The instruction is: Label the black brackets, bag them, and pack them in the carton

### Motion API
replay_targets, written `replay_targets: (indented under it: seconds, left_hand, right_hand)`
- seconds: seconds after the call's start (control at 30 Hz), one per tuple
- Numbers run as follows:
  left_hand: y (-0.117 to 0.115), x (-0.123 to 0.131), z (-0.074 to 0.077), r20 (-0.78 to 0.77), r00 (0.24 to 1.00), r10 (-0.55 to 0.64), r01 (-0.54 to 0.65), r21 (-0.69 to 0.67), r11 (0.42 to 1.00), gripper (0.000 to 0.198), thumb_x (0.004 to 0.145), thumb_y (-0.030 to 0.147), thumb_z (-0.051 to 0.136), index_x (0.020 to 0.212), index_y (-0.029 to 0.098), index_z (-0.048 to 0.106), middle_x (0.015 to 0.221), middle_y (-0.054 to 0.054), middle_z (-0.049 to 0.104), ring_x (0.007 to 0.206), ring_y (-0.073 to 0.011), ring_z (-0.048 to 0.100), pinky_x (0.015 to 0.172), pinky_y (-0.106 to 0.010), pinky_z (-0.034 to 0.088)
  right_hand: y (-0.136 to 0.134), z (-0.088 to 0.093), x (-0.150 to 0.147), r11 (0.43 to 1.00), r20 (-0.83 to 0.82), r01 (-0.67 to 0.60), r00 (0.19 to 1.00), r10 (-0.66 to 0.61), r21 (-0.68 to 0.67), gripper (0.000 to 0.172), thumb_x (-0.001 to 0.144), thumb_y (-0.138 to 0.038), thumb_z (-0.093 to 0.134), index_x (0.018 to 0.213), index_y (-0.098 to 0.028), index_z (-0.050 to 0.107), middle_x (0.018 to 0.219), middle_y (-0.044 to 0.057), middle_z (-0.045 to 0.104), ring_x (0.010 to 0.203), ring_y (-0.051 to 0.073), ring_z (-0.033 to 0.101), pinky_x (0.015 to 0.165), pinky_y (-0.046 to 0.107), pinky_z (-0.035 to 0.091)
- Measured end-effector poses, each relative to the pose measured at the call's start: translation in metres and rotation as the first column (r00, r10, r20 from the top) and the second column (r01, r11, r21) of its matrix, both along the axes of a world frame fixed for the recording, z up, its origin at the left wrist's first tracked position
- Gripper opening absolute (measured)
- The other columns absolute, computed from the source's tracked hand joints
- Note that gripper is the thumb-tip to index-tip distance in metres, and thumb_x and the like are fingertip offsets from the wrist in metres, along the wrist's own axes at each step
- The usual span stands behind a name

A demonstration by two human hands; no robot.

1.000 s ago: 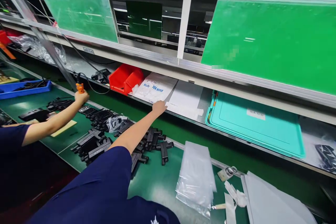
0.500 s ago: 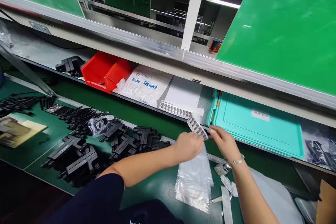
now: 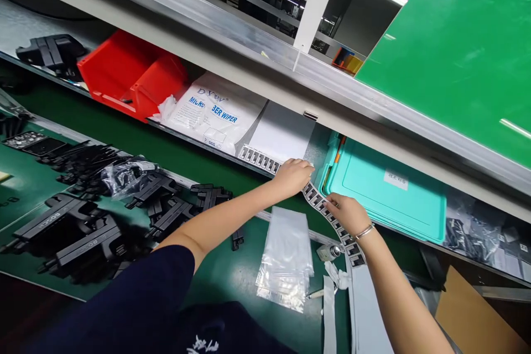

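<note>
A long strip of small black-and-white labels (image 3: 319, 203) runs from the shelf edge down past my wrists. My left hand (image 3: 292, 175) rests on the white sheets (image 3: 282, 135) at the shelf edge, fingers curled over the strip's upper end. My right hand (image 3: 347, 214) pinches the strip lower down, just in front of the teal tray (image 3: 390, 191). A second row of the same labels (image 3: 259, 158) lies along the front edge of the white sheets.
A red bin (image 3: 128, 74) and a white wiper pack (image 3: 211, 113) sit on the shelf. Black plastic parts (image 3: 99, 199) are piled on the green bench (image 3: 232, 279). A stack of clear bags (image 3: 286, 257), white backing strips (image 3: 329, 310) and a cardboard box (image 3: 477, 315) lie nearby.
My left hand moved up to the shelf edge. The label strip now hangs much longer between my two hands. The view tilted and shifted left-down along the bench.
</note>
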State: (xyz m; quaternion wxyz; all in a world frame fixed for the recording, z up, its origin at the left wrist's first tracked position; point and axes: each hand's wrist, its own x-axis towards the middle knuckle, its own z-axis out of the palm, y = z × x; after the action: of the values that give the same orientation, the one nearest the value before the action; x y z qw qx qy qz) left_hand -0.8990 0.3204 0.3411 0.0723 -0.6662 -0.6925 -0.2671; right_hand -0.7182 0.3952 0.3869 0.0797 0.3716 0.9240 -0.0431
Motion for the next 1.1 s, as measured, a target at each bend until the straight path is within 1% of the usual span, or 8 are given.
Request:
replay_targets:
  seconds: [0.1, 0.23, 0.33, 0.5, 0.63, 0.8, 0.97, 1.1]
  left_hand:
    - [0.019, -0.016, 0.002, -0.023, 0.999, -0.047, 0.042, -0.184, 0.982, 0.022, 0.087, 0.013, 0.049, 0.089, 0.013, 0.071, 0.095, -0.011, 0.073, 0.095, -0.0252, 0.066, 0.104, -0.045, 0.037]
    - [0.022, -0.019, 0.0, 0.012, 0.997, -0.076, 0.077, -0.211, 0.974, 0.027, 0.086, 0.012, 0.045, 0.08, 0.016, 0.072, 0.088, -0.008, 0.074, 0.084, -0.0217, 0.068, 0.093, -0.038, 0.045]
    - [0.014, -0.022, 0.003, 0.018, 0.995, -0.097, 0.098, -0.207, 0.973, 0.027, 0.085, 0.014, 0.045, 0.08, 0.017, 0.072, 0.087, -0.006, 0.074, 0.084, -0.0217, 0.067, 0.09, -0.036, 0.045]
    - [0.0, -0.023, 0.014, -0.001, 0.994, -0.113, 0.11, -0.201, 0.973, 0.025, 0.083, 0.014, 0.046, 0.079, 0.017, 0.07, 0.085, -0.008, 0.073, 0.088, -0.0236, 0.067, 0.088, -0.036, 0.046]
    - [-0.014, -0.029, 0.018, 0.004, 0.995, -0.099, 0.098, -0.179, 0.979, 0.025, 0.086, 0.017, 0.045, 0.083, 0.016, 0.07, 0.09, -0.008, 0.073, 0.09, -0.0228, 0.066, 0.096, -0.038, 0.043]
    - [-0.033, -0.085, 0.012, 0.101, 0.981, -0.164, 0.18, -0.177, 0.968, 0.035, 0.085, 0.008, 0.039, 0.101, 0.019, 0.068, 0.111, -0.004, 0.07, 0.105, -0.0174, 0.063, 0.115, -0.04, 0.026]
    - [-0.045, -0.164, -0.002, 0.12, 0.989, -0.082, 0.117, -0.318, 0.941, 0.041, 0.075, 0.001, 0.046, 0.104, 0.019, 0.068, 0.138, -0.004, 0.056, 0.134, -0.022, 0.041, 0.113, -0.036, 0.027]
    - [-0.049, -0.183, 0.0, 0.212, 0.969, -0.13, 0.199, -0.352, 0.915, 0.023, 0.078, 0.014, 0.054, 0.094, 0.019, 0.071, 0.126, -0.006, 0.063, 0.126, -0.024, 0.048, 0.107, -0.032, 0.033]
  right_hand:
    - [0.0, 0.001, 0.006, 1.0, 0.013, 0.014, 1.0, -0.014, -0.004, 0.022, 0.092, -0.03, 0.046, 0.092, -0.022, 0.066, 0.08, 0.003, 0.07, 0.073, 0.02, 0.061, 0.054, 0.026, 0.03]
    - [-0.003, 0.003, -0.004, 0.999, -0.02, 0.035, 0.999, -0.034, 0.037, 0.024, 0.09, -0.03, 0.049, 0.104, -0.02, 0.066, 0.104, 0.008, 0.071, 0.089, 0.023, 0.065, 0.058, 0.028, 0.037]
    - [-0.013, 0.004, -0.032, 0.998, -0.129, -0.007, 0.991, 0.014, 0.055, 0.033, 0.091, -0.035, 0.05, 0.117, -0.019, 0.062, 0.121, 0.01, 0.066, 0.104, 0.024, 0.063, 0.067, 0.028, 0.043]
    - [-0.027, 0.002, -0.082, 0.988, 0.005, 0.032, 0.999, -0.033, 0.152, 0.029, 0.091, -0.029, 0.042, 0.098, -0.017, 0.068, 0.099, 0.013, 0.072, 0.09, 0.026, 0.067, 0.064, 0.03, 0.042]
    - [-0.03, 0.003, -0.089, 0.987, 0.017, -0.003, 1.0, 0.0, 0.16, 0.031, 0.093, -0.029, 0.04, 0.089, -0.018, 0.068, 0.092, 0.013, 0.072, 0.084, 0.024, 0.067, 0.06, 0.028, 0.038]
    - [-0.016, 0.014, -0.068, 0.987, 0.046, -0.024, 0.999, 0.016, 0.16, 0.028, 0.09, -0.031, 0.043, 0.079, -0.021, 0.066, 0.081, 0.008, 0.07, 0.073, 0.021, 0.063, 0.051, 0.027, 0.03]
    - [0.007, 0.015, -0.04, 0.99, 0.048, 0.005, 0.999, -0.012, 0.141, 0.028, 0.09, -0.033, 0.043, 0.079, -0.023, 0.067, 0.077, 0.006, 0.07, 0.068, 0.02, 0.061, 0.049, 0.025, 0.03]
    - [0.009, 0.013, -0.03, 0.997, 0.105, 0.002, 0.994, -0.011, 0.079, 0.026, 0.088, -0.032, 0.046, 0.082, -0.022, 0.07, 0.087, 0.008, 0.072, 0.078, 0.024, 0.065, 0.055, 0.029, 0.04]
